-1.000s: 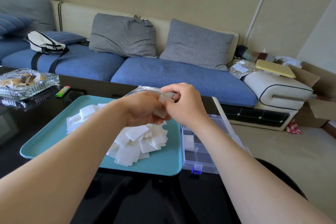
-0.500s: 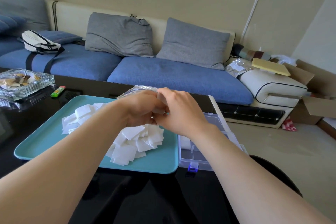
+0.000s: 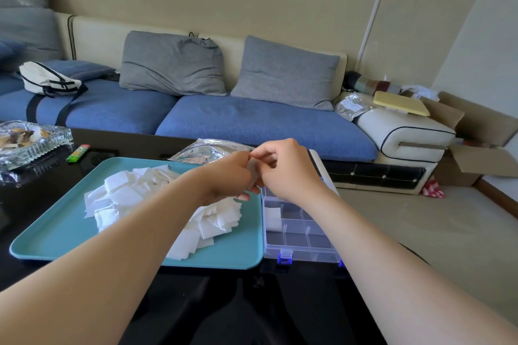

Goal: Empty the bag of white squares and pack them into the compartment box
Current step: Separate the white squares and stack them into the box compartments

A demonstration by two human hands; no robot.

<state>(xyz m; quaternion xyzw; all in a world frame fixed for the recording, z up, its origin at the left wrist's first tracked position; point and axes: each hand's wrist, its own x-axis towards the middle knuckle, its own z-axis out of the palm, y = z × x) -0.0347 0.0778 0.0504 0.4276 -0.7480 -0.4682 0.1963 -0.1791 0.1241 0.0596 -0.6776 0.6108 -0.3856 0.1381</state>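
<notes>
Left of the teal tray [image 3: 56, 235], on the glossy black table [image 3: 33, 199], sits a ribbed glass dish [image 3: 30, 140], and a green-and-yellow lighter [image 3: 78, 153] lies between it and the tray's far left corner. Smooth matte plastic makes up the tray, a rectangle with rounded corners and a low raised rim. On it lies the heap of white squares [image 3: 123, 193]. They are thin, flat, soft-looking pieces of much the same cut, tumbled over one another at all angles from the tray's middle toward its right side. Just beyond the tray's far edge lies the bag [image 3: 207, 151], crinkled silvery foil, slack and nearly flat. Above the tray's far right corner my left hand [image 3: 227, 176] has its fingers curled, thumb and fingertips nipping a pale pinched square [image 3: 254, 173]. Touching it, my right hand [image 3: 286, 168] is curled the same way and pinches the same piece from the other side. How many layers are in that pinch I cannot tell. Against the tray's right edge stands the compartment box [image 3: 297, 235], clear hard plastic with thin dividers. Its lid [image 3: 322, 168] is tipped back on the far side, and its blue latches [image 3: 284, 257] are on the near wall. A compartment next to the tray holds a neat stack of squares [image 3: 273, 218].
</notes>
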